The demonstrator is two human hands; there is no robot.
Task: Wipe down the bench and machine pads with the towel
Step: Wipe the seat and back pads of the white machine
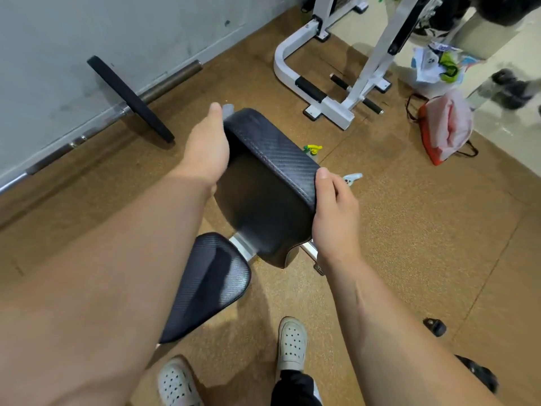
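The bench's black back pad [263, 183] is tilted up in front of me, and its seat pad [210, 285] sits lower and nearer. My left hand [205, 148] lies along the back pad's upper left edge with its fingers hidden behind the pad. A bit of grey towel [228, 108] peeks out past its thumb. My right hand [333, 206] grips the pad's right edge, thumb on the top face and fingers curled behind.
A barbell with a black plate [131, 101] lies along the wall on the left. A white machine frame [322, 83] stands behind the bench. A yellow-green spray bottle [312, 149] and a light blue item [352, 178] lie on the floor, with bags [445, 127] at the right.
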